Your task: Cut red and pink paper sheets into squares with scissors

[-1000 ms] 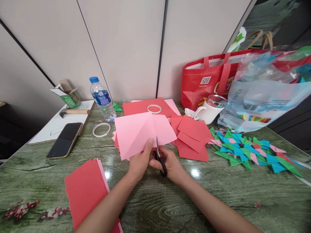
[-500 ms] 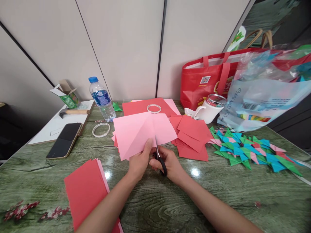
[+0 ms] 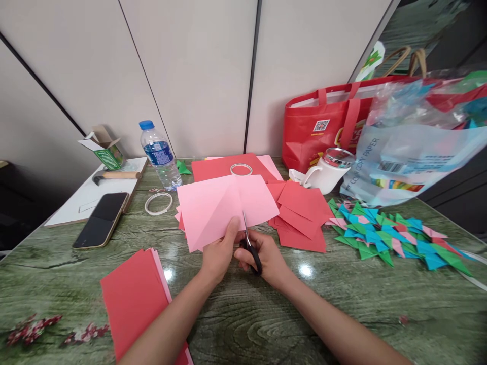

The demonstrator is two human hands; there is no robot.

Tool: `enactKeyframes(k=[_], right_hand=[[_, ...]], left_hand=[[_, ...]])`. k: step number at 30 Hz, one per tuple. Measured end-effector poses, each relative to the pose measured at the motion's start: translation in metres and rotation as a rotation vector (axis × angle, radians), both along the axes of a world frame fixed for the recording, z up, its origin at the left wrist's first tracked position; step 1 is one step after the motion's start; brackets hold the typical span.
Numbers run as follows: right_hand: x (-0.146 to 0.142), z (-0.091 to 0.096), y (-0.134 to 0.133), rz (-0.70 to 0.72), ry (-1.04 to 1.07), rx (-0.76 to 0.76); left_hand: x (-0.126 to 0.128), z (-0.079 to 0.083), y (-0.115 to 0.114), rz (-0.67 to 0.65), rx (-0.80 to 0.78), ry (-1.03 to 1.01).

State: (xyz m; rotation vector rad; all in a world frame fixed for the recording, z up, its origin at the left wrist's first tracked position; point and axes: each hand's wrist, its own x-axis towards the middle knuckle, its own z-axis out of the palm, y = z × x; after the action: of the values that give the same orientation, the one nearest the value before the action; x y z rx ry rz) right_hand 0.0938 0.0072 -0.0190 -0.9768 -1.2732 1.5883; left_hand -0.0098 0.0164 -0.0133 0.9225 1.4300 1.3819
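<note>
A pink sheet of paper with a crease down its middle is pinched at its near edge by my left hand, thumb on top. My right hand grips a pair of scissors with black handles. The blades lie at the near edge of the pink sheet, close to the crease, pointing away from me. Part of my right fingers is hidden behind the handles. Beneath and right of the sheet lie several red paper squares.
On the left are a phone, a hammer, a water bottle and red paper stacks. A white mug, red bag, plastic bag and folded paper pieces are on the right. Tape rolls lie nearby.
Almost nothing differs. The right part of the pink sheet and the scissors have shifted very slightly; both hands keep their hold.
</note>
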Motion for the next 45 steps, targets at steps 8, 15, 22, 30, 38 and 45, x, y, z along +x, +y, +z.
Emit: enactKeyframes(k=[8,15,22,30,38,45], right_hand=[[-0.001,0.001,0.000,-0.002,0.052,-0.004],[0.001,0.005,0.001,0.002,0.060,0.016],[0.005,0.006,0.002,-0.021,0.084,0.022],[0.005,0.008,0.003,-0.031,0.041,0.017],[0.004,0.012,0.002,-0.049,0.008,-0.016],[0.004,0.009,0.002,-0.033,0.017,0.011]], left_hand=[[0.001,0.006,0.000,0.009,0.062,-0.052],[0.001,0.007,0.000,0.000,0.025,-0.073],[0.002,0.000,-0.001,0.067,0.060,0.063],[0.004,0.002,-0.003,0.054,0.045,0.038],[0.004,0.004,-0.004,0.023,0.031,0.040],[0.005,0.003,-0.004,0.038,0.021,0.029]])
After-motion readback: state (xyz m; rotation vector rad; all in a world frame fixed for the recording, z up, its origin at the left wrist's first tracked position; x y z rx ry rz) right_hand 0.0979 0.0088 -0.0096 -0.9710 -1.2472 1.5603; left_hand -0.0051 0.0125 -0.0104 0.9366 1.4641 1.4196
